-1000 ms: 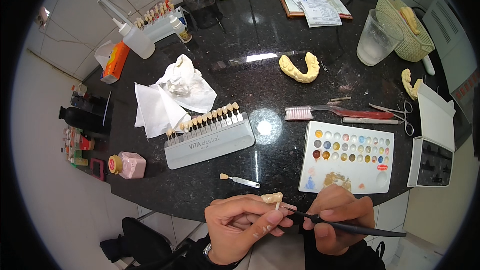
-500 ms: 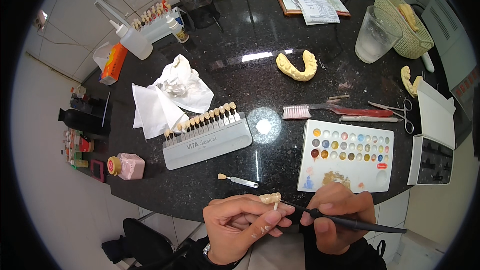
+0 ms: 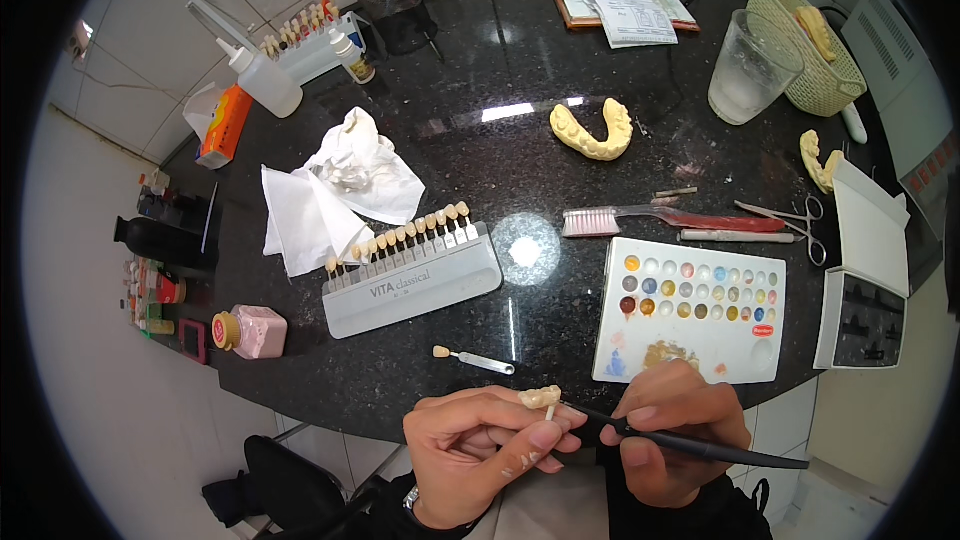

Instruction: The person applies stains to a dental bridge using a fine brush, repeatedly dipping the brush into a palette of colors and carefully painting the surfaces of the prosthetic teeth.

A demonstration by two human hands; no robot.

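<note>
Between the thumb and fingers of my left hand is a small tooth-coloured dental bridge, with a short pale peg beneath it. My right hand is closed around a black fine-tipped brush, its tip at the right side of the bridge. Just beyond my left hand lies a single shade tab on a metal handle. Past my right hand rests a white paint palette with rows of coloured wells and brown and blue smears.
A grey shade guide holding several tooth tabs lies left of centre, beside crumpled white tissue. A yellowish dental model sits farther back. Pink-bristled toothbrush, scissors and a clear cup stand or lie to the right.
The whole view has shifted very slightly. Both hands keep the same hold on the bridge and the brush, with the tip still beside the bridge.
</note>
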